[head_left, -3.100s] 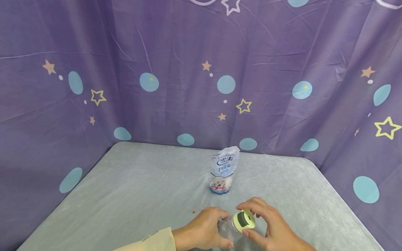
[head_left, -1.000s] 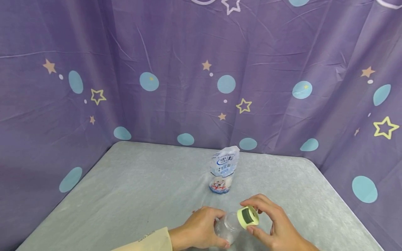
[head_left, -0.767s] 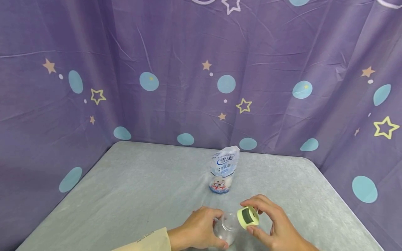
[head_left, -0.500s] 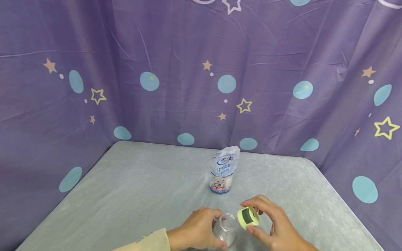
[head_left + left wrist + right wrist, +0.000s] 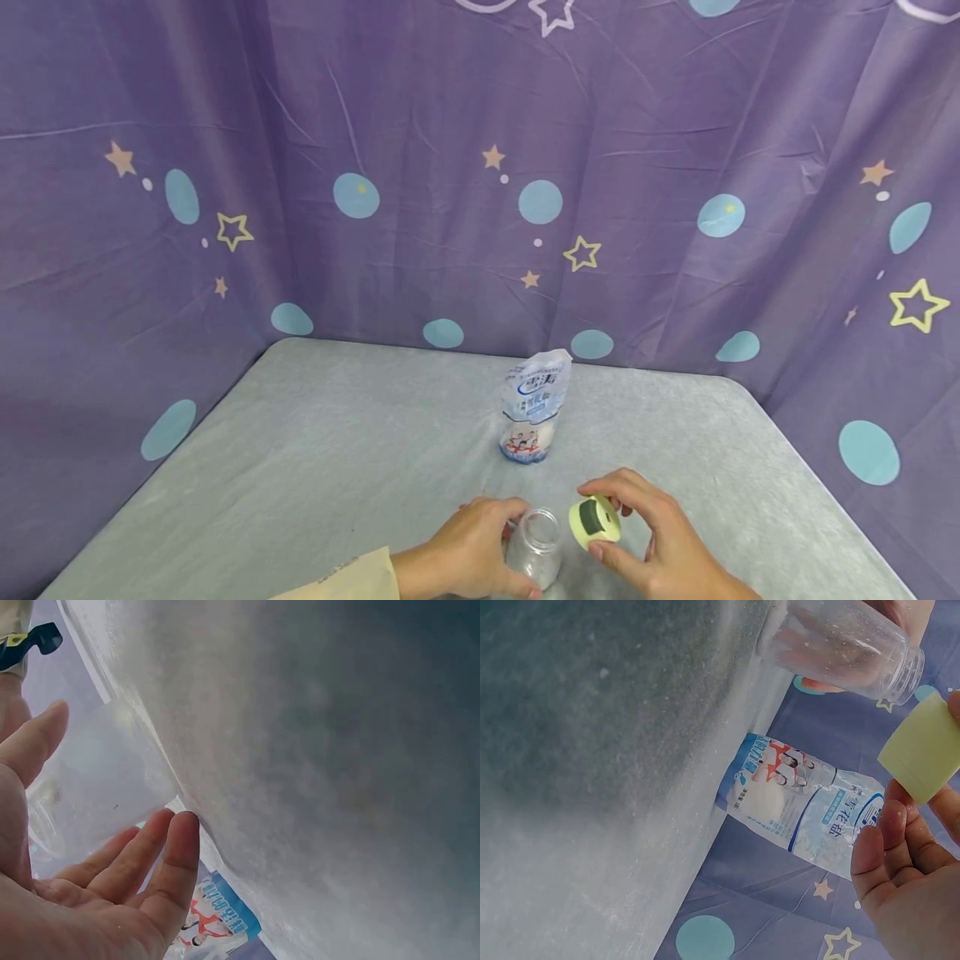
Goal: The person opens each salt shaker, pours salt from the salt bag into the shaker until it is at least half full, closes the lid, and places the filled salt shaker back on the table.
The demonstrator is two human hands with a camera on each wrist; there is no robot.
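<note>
My left hand (image 5: 476,546) holds a clear jar (image 5: 542,546), its thumb and fingers on either side of the body. The jar's threaded mouth is bare and faces up. In the left wrist view the jar (image 5: 105,776) lies between thumb and fingers. To its right, my right hand (image 5: 652,533) pinches a pale yellow-green lid (image 5: 596,521) with a dark green tab, thumb below and fingers above. A gap separates the lid from the jar's mouth. The right wrist view shows the jar (image 5: 840,649) beside the lid (image 5: 922,750), whose underside is hidden.
A white and blue salt pouch (image 5: 536,408) with Chinese print stands upright on the pale grey table (image 5: 360,433), beyond both hands. A purple curtain (image 5: 435,108) with stars and blue dots hangs behind the table.
The lid has come off the jar and stays in my right hand. My left hand has drawn the jar slightly left and tipped it more upright. The pouch has not moved.
</note>
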